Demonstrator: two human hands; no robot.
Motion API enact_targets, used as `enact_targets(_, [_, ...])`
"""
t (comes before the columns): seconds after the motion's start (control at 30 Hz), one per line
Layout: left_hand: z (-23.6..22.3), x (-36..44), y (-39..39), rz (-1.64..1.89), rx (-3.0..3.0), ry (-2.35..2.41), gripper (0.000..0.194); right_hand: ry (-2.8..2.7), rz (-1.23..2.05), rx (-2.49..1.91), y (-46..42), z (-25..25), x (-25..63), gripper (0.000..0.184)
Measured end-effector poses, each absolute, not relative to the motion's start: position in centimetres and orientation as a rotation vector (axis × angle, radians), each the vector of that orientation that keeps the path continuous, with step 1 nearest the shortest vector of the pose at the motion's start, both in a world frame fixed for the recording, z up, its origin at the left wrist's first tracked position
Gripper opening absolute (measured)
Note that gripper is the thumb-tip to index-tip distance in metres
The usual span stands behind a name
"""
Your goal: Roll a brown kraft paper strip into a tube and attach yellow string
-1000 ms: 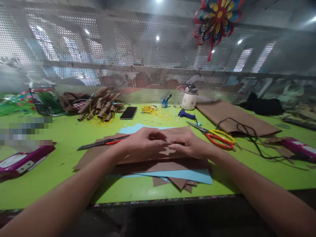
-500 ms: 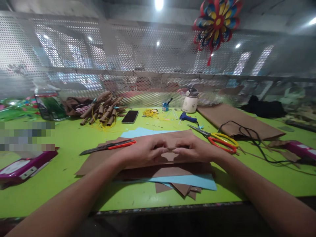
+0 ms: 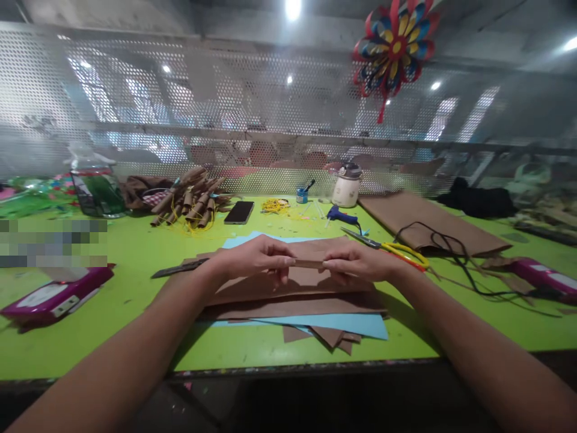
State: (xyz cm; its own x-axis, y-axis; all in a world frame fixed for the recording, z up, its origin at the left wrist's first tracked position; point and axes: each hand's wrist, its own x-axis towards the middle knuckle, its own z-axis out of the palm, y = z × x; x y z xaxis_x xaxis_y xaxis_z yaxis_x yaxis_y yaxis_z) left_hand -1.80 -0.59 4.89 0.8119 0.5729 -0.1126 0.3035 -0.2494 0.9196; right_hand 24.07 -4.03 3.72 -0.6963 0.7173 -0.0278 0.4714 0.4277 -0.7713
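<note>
A narrow strip of brown paper point(image 3: 309, 263) is stretched level between my two hands. My left hand point(image 3: 259, 258) pinches its left end between thumb and fingers, and my right hand point(image 3: 354, 260) pinches the right end. Beneath them lie sheets of brown paper point(image 3: 288, 305), stacked with light blue paper point(image 3: 360, 325) whose edges stick out at back and front. A utility knife point(image 3: 178, 269) rests on the stack by my left wrist, its handle hidden behind the arm. Beyond my right wrist are scissors point(image 3: 392, 246) with yellow and red handles.
Toward the back are rolled brown paper tubes point(image 3: 193, 201), a phone point(image 3: 239, 212), yellow string point(image 3: 274, 206), a blue glue gun point(image 3: 342, 216) and a pale flask point(image 3: 347, 186). A folded brown sheet point(image 3: 428, 222) lies right, near a black cord point(image 3: 464, 258). Purple power strips point(image 3: 58, 297) flank the work area.
My hands have risen slightly and turned, so the strip between them now shows its face. My left forearm now covers the knife's red handle.
</note>
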Motion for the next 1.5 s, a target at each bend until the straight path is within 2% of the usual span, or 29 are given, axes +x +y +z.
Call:
enact_targets(0.37, [5.7,-2.4,-0.2,0.427,2.070,0.806,0.029,-2.310,0.946,-1.117,-4.1,3.9,23.8,0.022])
enact_targets(0.53, [6.1,-2.3,-0.5,0.567,1.939,0.769,0.026,-1.990,1.220,-1.057,-3.7,3.2,23.8,0.022])
enact_targets(0.6, [6.2,-2.2,-0.7,0.666,1.835,0.750,0.036,-1.892,1.284,-1.028,-3.5,2.9,23.8,0.023])
enact_targets(0.7, [5.8,-2.0,-0.7,0.785,1.670,0.686,0.066,-1.804,1.278,-0.982,-3.4,2.5,23.4,0.022])
enact_targets(0.83, [5.2,-1.7,-0.6,0.929,1.453,0.671,0.073,-1.798,1.208,-0.965,-3.6,2.4,22.7,0.023])
enact_targets(1.0, [4.7,-1.0,-1.0,1.026,1.218,0.639,0.067,-1.795,1.149,-1.007,-3.8,2.6,22.4,0.026])
enact_targets(1.23, [4.3,-0.1,-1.4,1.019,1.267,0.683,0.027,-1.772,1.136,-1.083,-4.6,2.7,21.3,0.027])
enact_targets(1.5, [4.1,0.2,-1.6,0.993,1.229,0.699,0.019,-1.781,1.314,-1.009,-5.1,2.0,20.4,0.022])
